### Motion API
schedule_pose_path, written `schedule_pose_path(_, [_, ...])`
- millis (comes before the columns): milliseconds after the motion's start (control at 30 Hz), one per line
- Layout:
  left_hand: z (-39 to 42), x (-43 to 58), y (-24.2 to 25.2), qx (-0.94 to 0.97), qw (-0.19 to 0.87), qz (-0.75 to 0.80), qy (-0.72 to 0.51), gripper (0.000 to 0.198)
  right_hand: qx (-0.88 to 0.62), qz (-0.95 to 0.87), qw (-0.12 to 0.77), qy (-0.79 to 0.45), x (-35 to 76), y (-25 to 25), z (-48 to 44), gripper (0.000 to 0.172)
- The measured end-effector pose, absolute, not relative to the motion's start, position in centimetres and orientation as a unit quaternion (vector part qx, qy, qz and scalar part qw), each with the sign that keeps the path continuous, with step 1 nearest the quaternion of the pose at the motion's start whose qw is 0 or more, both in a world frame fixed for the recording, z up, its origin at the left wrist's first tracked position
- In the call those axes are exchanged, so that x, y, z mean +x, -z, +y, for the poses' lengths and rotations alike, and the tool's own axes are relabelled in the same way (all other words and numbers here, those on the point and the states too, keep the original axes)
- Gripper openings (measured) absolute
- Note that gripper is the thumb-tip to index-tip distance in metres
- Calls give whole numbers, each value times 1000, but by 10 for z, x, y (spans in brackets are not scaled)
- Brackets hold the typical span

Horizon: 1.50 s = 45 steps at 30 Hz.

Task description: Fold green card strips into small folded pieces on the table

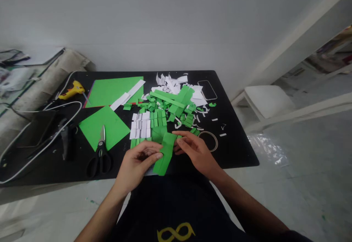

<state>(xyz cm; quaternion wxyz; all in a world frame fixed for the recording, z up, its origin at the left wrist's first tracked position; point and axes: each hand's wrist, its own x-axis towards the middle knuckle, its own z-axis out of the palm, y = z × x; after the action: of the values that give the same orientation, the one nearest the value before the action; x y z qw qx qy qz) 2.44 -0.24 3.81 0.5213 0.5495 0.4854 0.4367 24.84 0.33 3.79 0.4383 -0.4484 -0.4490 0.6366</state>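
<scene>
A folded green paper strip [166,150] is pinched by its lower left edge between the thumb and fingers of my left hand [141,158]. At its upper right corner, my right hand [194,148] has thumb and index finger closed on the paper; its other fingers curl underneath. Just beyond my hands lies a panel of folded white paper pieces [140,125] and folded green paper pieces [158,118] set in blocks, partly hidden by my left hand and the strip.
Green and white scraps [176,101] are heaped behind. To the left lie black-handled scissors [101,156], green sheets [110,90], a white strip [128,96], a yellow glue gun [73,90] and a white cable [68,121]. A tape ring [216,143] sits at right.
</scene>
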Motion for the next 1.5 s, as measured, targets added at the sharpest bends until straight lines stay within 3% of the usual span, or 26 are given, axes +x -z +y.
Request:
schedule_pose_path(167, [-4,21,-38,593,499,477,-415,19,-412,-404,456,-678,247,-44,3,34])
schedule_pose_path(333, [-5,21,-37,618,501,450,-406,18,-449,-432,518,-585,247,-43,5,17])
schedule_pose_path(633, [-6,23,-40,609,535,410,-418,10,-478,-455,578,-480,245,-39,2,22])
schedule_pose_path(967, [-5,24,-37,593,532,418,-437,12,-453,-459,586,-490,242,-38,1,38])
schedule_pose_path(1133, [-6,25,-37,557,550,432,-447,21,-450,-469,571,-502,242,-40,1,35])
schedule_pose_path(1500, [-6,25,-38,534,537,448,-475,20,-459,-506,536,-497,239,-41,-6,28])
